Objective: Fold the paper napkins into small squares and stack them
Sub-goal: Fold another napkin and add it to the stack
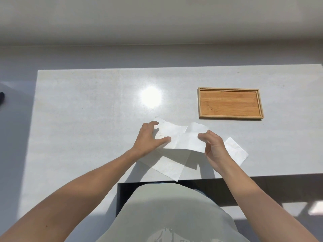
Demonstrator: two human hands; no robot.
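Observation:
A white paper napkin is lifted off the table in front of me, partly folded over. My right hand pinches its right edge between thumb and fingers. My left hand rests on its left part with fingers spread, pressing it down. Under it another napkin lies flat, reaching the table's near edge. A third napkin piece lies flat to the right, partly hidden behind my right hand.
A shallow wooden tray with nothing in it stands at the back right of the pale grey table. A bright light spot glares near the table's middle. The near table edge runs just below the napkins.

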